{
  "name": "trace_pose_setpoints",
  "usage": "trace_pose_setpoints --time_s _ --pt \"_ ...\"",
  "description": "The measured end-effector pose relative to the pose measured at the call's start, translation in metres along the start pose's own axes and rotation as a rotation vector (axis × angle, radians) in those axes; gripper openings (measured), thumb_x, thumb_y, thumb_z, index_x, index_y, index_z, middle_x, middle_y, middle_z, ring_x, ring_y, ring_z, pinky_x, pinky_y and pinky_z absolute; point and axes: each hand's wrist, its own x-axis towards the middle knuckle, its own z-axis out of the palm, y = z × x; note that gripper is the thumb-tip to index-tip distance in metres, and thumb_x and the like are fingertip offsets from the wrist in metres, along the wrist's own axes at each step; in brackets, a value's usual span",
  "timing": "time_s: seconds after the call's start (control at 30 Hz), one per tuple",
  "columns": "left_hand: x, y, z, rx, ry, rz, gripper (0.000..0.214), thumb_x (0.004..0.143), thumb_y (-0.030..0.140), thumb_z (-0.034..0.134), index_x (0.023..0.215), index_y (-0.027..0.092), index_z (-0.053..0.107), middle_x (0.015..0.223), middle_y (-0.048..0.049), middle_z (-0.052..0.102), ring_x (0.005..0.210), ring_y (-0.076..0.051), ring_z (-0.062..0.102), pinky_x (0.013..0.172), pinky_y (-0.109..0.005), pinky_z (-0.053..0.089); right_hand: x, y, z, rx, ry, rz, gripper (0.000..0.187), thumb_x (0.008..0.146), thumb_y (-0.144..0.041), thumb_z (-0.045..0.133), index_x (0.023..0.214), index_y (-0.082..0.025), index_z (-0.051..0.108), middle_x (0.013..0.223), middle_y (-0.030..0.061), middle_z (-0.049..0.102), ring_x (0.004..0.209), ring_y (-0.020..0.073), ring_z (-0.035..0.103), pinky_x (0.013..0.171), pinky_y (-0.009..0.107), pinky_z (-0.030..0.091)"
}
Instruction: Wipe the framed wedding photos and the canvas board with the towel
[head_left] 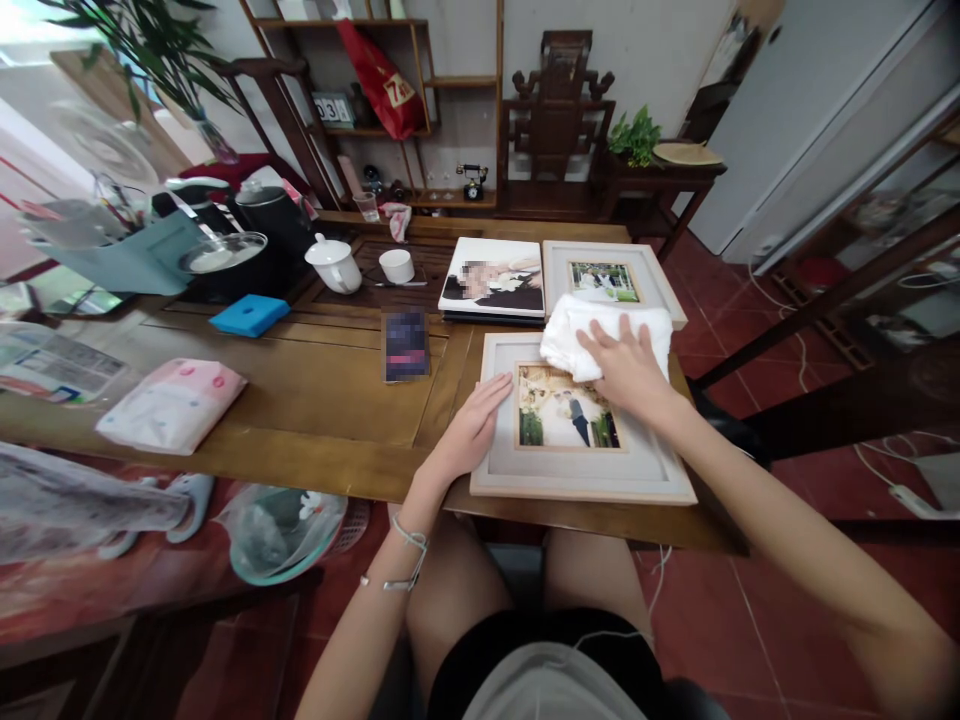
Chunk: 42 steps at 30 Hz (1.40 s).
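Clearly, from where I stand, the seated person's right hand (pixel 622 365) is spread nearly flat, fingers apart, on top of a folded white cloth (pixel 564 335); whether any fingertip grips the fabric I can't tell. Their left hand (pixel 480 420) is also open, fingers straight and close together, laid against the left side of a pale picture frame (pixel 570 410) and grasping nothing that I can see. That frame lies flat at the near edge of the wooden table (pixel 345 390), a photo of a couple at its centre, with the cloth covering part of its top border.

Just beyond the cloth lies a second frame (pixel 604 280), partly overlapped by it, and left of that a white photo panel (pixel 491 280) rests on something dark. Further left are a blurred-out dark rectangle (pixel 406 345), a white cup (pixel 397 266), a lidded white bowl (pixel 335 265), a blue block (pixel 250 315) and a pink-and-white packet (pixel 172 405). Past the table, a red bag (pixel 382 85) hangs at the shelves, near a carved chair (pixel 559 110).
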Motion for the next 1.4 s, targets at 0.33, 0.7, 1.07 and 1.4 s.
trace_pose_setpoints --time_s 0.33,0.7,1.07,1.4 --pt "0.001 0.005 -0.004 -0.023 -0.016 -0.018 0.045 0.101 0.026 0.031 0.145 0.025 0.043 0.154 -0.0084 0.041 0.145 -0.021 0.033 0.123 -0.052 0.018 -0.121 -0.065 -0.055 0.383 -0.332 -0.62 0.088 0.065 -0.005 0.059 0.149 -0.023 0.038 0.156 0.005 0.034 0.147 0.0357 0.014 0.116 0.059 0.021" --pt "0.001 0.004 -0.001 0.01 -0.017 -0.008 0.047 0.101 0.021 0.028 0.145 0.021 0.043 0.153 -0.0103 0.041 0.145 -0.02 0.032 0.123 -0.051 0.018 -0.021 0.018 0.003 0.034 0.053 -0.279 0.081 0.07 -0.001 0.061 0.146 -0.02 0.041 0.155 0.0092 0.036 0.147 0.035 0.016 0.116 0.06 0.018" --pt "0.0 0.004 0.0 0.0 0.002 -0.021 0.046 0.1 0.021 0.03 0.144 0.024 0.045 0.152 -0.0086 0.043 0.145 -0.02 0.034 0.123 -0.051 0.02 -0.066 -0.011 -0.026 -0.003 -0.1 -0.238 0.075 0.065 0.002 0.047 0.137 -0.017 0.053 0.143 0.0112 0.054 0.132 0.0372 0.046 0.104 0.055 0.041" --pt "0.001 0.009 -0.003 0.008 -0.013 -0.02 0.047 0.1 0.019 0.029 0.144 0.023 0.045 0.152 -0.0098 0.043 0.145 -0.02 0.034 0.123 -0.052 0.017 -0.147 -0.023 -0.072 0.353 -0.21 -0.419 0.082 0.061 0.0 0.048 0.137 -0.031 0.053 0.135 0.0017 0.061 0.122 0.0255 0.058 0.098 0.043 0.05"
